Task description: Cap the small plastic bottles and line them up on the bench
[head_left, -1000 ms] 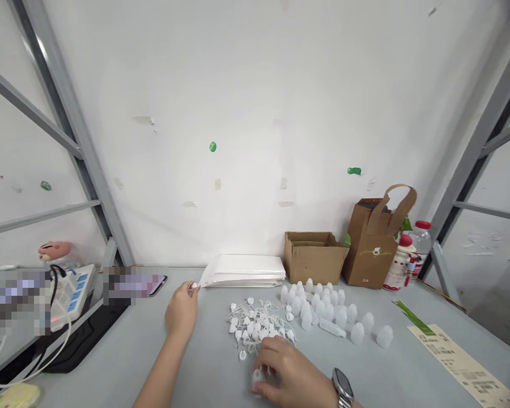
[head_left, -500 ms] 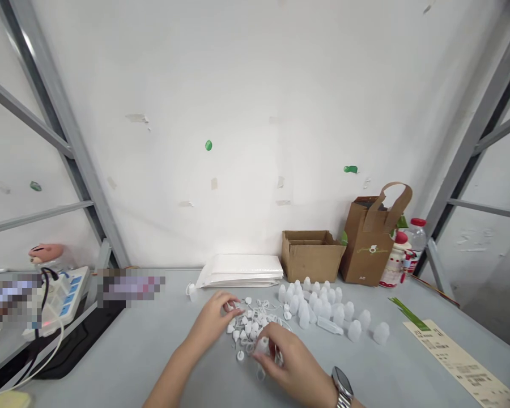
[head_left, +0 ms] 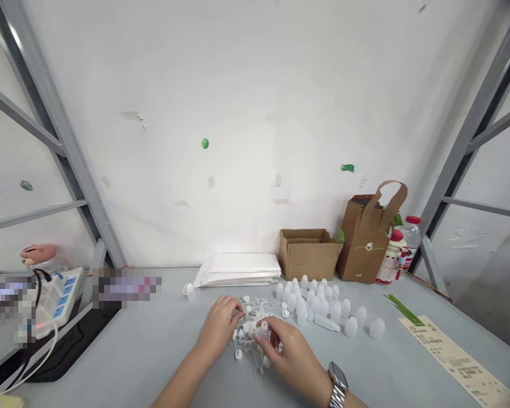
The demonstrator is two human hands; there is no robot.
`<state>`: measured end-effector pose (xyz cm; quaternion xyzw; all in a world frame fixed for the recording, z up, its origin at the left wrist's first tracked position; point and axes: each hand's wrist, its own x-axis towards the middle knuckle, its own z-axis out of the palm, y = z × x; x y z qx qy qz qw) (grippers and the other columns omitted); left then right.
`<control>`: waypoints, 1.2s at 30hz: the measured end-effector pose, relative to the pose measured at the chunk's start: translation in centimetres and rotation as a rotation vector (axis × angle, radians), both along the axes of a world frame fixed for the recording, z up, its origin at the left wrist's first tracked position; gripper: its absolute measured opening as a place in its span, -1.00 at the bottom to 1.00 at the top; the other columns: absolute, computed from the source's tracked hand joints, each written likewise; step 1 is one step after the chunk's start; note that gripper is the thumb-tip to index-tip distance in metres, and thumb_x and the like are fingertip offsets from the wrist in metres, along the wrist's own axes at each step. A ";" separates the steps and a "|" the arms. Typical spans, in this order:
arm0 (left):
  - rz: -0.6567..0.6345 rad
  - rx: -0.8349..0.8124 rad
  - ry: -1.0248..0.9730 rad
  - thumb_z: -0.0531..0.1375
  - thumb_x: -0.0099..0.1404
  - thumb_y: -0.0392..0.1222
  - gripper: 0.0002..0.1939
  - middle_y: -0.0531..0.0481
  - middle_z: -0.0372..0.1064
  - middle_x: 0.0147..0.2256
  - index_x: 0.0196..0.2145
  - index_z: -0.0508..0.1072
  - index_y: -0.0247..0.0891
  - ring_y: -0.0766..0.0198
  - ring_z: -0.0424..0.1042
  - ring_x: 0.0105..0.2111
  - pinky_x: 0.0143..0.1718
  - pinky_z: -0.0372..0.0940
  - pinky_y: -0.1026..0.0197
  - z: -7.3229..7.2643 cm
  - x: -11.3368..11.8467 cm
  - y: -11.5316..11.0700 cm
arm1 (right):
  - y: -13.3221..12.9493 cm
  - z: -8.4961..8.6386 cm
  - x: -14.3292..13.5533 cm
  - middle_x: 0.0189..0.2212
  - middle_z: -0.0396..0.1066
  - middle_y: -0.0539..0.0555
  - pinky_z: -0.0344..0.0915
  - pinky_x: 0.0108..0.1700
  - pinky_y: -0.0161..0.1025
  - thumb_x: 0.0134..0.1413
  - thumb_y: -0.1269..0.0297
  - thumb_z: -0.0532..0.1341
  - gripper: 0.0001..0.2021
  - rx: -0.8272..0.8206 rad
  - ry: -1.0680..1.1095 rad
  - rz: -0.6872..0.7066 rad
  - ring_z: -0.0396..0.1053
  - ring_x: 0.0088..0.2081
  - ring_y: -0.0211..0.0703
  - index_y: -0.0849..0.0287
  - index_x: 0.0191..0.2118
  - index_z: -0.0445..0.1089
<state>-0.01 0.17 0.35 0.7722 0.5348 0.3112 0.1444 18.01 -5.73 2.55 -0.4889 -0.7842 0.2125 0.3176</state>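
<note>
A heap of small white caps with loops (head_left: 243, 328) lies on the grey table between my hands. My right hand (head_left: 283, 343), with a watch at the wrist, pinches a translucent bottle (head_left: 263, 330) upright at the heap's right side. Over the heap's left edge, my left hand (head_left: 223, 320) has its thumb and fingertips close together; what they hold, if anything, is too small to make out. Several translucent bottles (head_left: 323, 307) stand to the right of the heap. One capped bottle (head_left: 190, 292) is off to the left.
White packets (head_left: 238, 269) and a cardboard box (head_left: 310, 260) sit by the wall. A brown paper bag (head_left: 361, 255) and a red-capped bottle (head_left: 411, 235) are at the back right. A printed paper strip (head_left: 454, 360) lies right, a power strip (head_left: 66, 300) left.
My left hand has moved slightly right, closer to my right hand, and its fingers have drawn in. The bottle in my right hand is now more upright. The view has shifted slightly.
</note>
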 end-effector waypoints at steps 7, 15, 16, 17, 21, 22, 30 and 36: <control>0.091 -0.010 -0.278 0.04 0.12 -0.19 -0.78 -0.04 0.40 -0.37 -0.33 0.45 -0.20 0.17 0.36 -0.29 -0.21 0.23 0.12 0.1 -0.3 0.3 | 0.3 -0.3 0.1 -0.49 0.34 0.00 0.17 -0.38 -0.33 0.14 0.13 0.01 -0.75 -0.020 0.087 -0.019 0.27 -0.47 -0.24 0.16 -0.23 0.32; 0.059 -0.215 -0.579 0.11 0.04 -0.12 -0.79 -0.05 0.48 -0.44 -0.43 0.46 -0.27 0.20 0.45 -0.43 -0.33 0.32 0.19 0.5 0.7 0.3 | 0.8 -0.9 0.1 -0.50 0.33 -0.03 0.24 -0.36 -0.31 0.16 0.14 -0.02 -0.67 -0.074 0.279 -0.037 0.30 -0.47 -0.24 0.13 -0.01 0.22; 0.048 -0.203 -0.570 0.12 0.04 -0.12 -0.80 -0.04 0.48 -0.43 -0.42 0.46 -0.26 0.21 0.44 -0.42 -0.33 0.32 0.19 0.6 0.8 0.1 | 0.9 -1.0 0.1 -0.45 0.34 0.00 0.24 -0.34 -0.31 0.15 0.16 0.02 -0.69 -0.034 0.273 -0.047 0.30 -0.44 -0.23 0.12 -0.03 0.25; 0.036 -0.180 -0.554 0.13 0.05 -0.12 -0.81 -0.04 0.48 -0.42 -0.41 0.47 -0.24 0.21 0.43 -0.41 -0.33 0.31 0.20 0.8 0.9 -0.2 | 1.0 -1.1 0.1 -0.41 0.34 0.01 0.24 -0.32 -0.30 0.13 0.18 0.04 -0.72 0.002 0.262 -0.053 0.30 -0.42 -0.23 0.11 -0.06 0.28; -0.064 -0.086 -0.468 0.13 0.11 -0.16 -0.84 -0.02 0.47 -0.39 -0.41 0.50 -0.18 0.22 0.40 -0.36 -0.32 0.27 0.24 1.7 1.6 -1.6 | 1.2 -1.3 0.1 -0.42 0.33 0.02 0.23 -0.34 -0.31 0.10 0.23 0.09 -0.83 0.045 0.207 -0.066 0.27 -0.43 -0.23 0.12 -0.24 0.38; -0.086 -0.082 -0.460 0.12 0.11 -0.17 -0.84 -0.02 0.47 -0.40 -0.42 0.51 -0.17 0.23 0.40 -0.35 -0.31 0.26 0.25 1.8 1.7 -1.9 | 1.3 -1.3 0.1 -0.43 0.33 0.02 0.23 -0.36 -0.31 0.10 0.24 0.10 -0.84 0.048 0.195 -0.077 0.27 -0.44 -0.24 0.13 -0.26 0.38; -0.029 -0.112 -0.500 0.12 0.08 -0.22 -0.91 0.03 0.44 -0.43 -0.41 0.41 -0.19 0.23 0.41 -0.37 -0.30 0.28 0.23 2.0 2.2 -2.4 | 1.3 -1.4 0.2 -0.46 0.32 0.00 0.23 -0.41 -0.32 0.03 0.30 0.15 -0.89 0.092 0.123 -0.113 0.26 -0.49 -0.25 0.15 -0.31 0.39; -0.120 -0.159 -0.482 0.10 0.13 -0.17 -0.84 -0.03 0.47 -0.32 -0.34 0.43 -0.19 0.20 0.42 -0.27 -0.19 0.28 0.20 2.5 2.2 -2.9 | 1.5 -1.5 0.3 -0.43 0.32 0.03 0.24 -0.40 -0.31 0.06 0.29 0.13 -0.87 0.074 0.133 -0.135 0.26 -0.48 -0.25 0.16 -0.28 0.39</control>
